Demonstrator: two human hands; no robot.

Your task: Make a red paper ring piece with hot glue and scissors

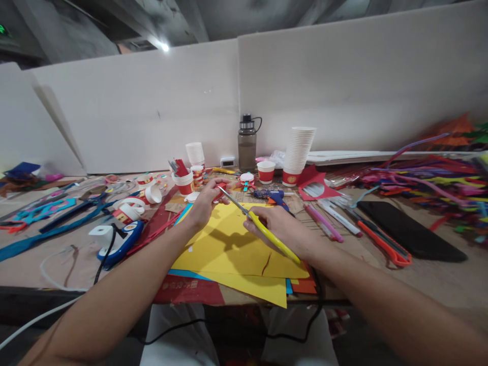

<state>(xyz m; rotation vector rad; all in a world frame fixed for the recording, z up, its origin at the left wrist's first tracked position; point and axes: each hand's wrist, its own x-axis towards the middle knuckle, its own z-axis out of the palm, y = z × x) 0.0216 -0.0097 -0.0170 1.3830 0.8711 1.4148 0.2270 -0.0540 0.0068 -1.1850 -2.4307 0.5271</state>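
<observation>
My right hand [269, 223] is closed round yellow-handled scissors [272, 238], whose metal blades point up and left. At the blade tips my left hand [206, 203] pinches a small red piece [221, 191], mostly hidden by the fingers; it looks like paper, but I cannot be sure. Both hands are above a stack of yellow paper sheets [229, 256], with blue and orange sheets showing at its edges. A thin dark red strip [266, 264] lies on the top sheet. Just beyond the hands sits a small red and white cup piece [246, 179].
Behind stand a water bottle [247, 147], a tall stack of paper cups [299, 155] and a single cup [266, 173]. A blue glue gun [278, 197] lies near my right hand. Rightward are an orange cutter [385, 246], a phone [409, 229] and pipe cleaners [419, 185]. A blue-and-white power strip [124, 244] is left.
</observation>
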